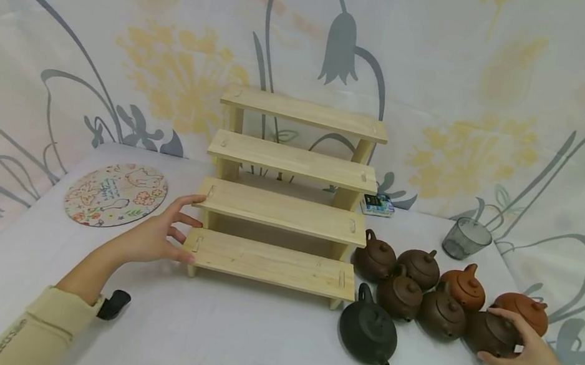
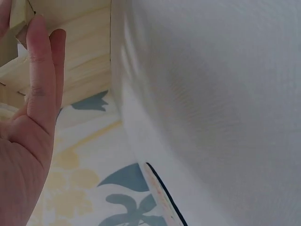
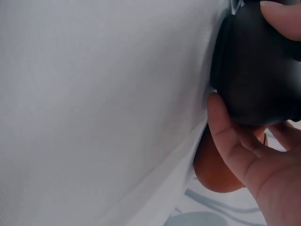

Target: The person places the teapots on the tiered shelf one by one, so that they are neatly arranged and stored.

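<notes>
A four-tier wooden display stand (image 1: 283, 209) stands on the white cloth. My left hand (image 1: 156, 238) holds its left end, fingers at the lower two tiers. In the left wrist view, fingers (image 2: 40, 70) lie against the pale wood. At the right, my right hand (image 1: 532, 363) grips a dark brown teapot (image 1: 491, 333), thumb on the near side and fingers beyond. The right wrist view shows that teapot (image 3: 258, 66) close up, looking almost black. An orange-brown teapot (image 1: 523, 310) sits just behind it. Several other teapots (image 1: 443, 314) cluster to its left.
A black teapot (image 1: 368, 332) sits by the stand's front right corner. Behind the teapots stands a grey translucent cup (image 1: 467, 239). A small patterned box (image 1: 378, 205) lies behind the stand. To the left lies a round printed mat (image 1: 116, 195).
</notes>
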Motion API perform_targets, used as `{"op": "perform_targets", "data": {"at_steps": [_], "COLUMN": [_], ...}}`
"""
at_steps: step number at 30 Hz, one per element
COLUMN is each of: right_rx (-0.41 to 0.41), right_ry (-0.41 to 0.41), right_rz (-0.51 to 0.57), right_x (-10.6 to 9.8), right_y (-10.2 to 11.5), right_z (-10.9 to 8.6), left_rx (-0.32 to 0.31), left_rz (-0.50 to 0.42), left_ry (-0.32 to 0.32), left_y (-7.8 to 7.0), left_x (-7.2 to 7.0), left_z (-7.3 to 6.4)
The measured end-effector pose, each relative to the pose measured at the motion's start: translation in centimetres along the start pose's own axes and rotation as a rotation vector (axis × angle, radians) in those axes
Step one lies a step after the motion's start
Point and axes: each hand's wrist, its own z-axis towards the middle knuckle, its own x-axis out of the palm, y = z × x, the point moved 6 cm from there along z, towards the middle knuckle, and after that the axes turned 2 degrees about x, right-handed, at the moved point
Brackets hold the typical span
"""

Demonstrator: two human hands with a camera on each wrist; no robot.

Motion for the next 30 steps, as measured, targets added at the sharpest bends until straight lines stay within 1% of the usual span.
{"op": "perform_targets", "data": {"at_steps": [3, 5, 9, 12, 18, 23, 26, 30], "right_rx": [0.010, 0.003, -0.043, -0.086, -0.168, -0.201, -0.197, -0.155], "right_ry": [0.015, 0.002, -0.047, -0.080, -0.102, -0.105, -0.089, -0.057], "right_rz": [-0.038, -0.051, -0.033, -0.012, 0.055, 0.099, 0.111, 0.086], "right_x": [0.0, -0.1, -0.7, -1.3, -2.4, -3.1, -3.5, -3.7], "right_y": [0.1, 0.3, 0.8, 1.5, 3.9, 6.6, 8.4, 10.4], "right_z": [-0.1, -0.2, -0.5, -0.6, -0.4, 0.4, 1.1, 1.9], "left_rx": [-0.005, -0.003, 0.005, -0.002, -0.002, -0.007, -0.016, -0.019], "left_rz": [0.002, 0.003, -0.003, -0.006, -0.005, -0.005, -0.001, 0.002], "left_ry": [-0.003, -0.005, -0.001, 0.001, 0.006, 0.001, -0.003, -0.003], "left_y": [0.0, -0.1, -0.1, -0.1, -0.1, -0.1, 0.0, 0.0], "left_x": [0.1, 0.1, 0.2, 0.2, 0.3, 0.2, 0.1, 0.1], "left_z": [0.0, 0.0, 0.1, 0.1, 0.0, 0.0, 0.0, -0.1]}}
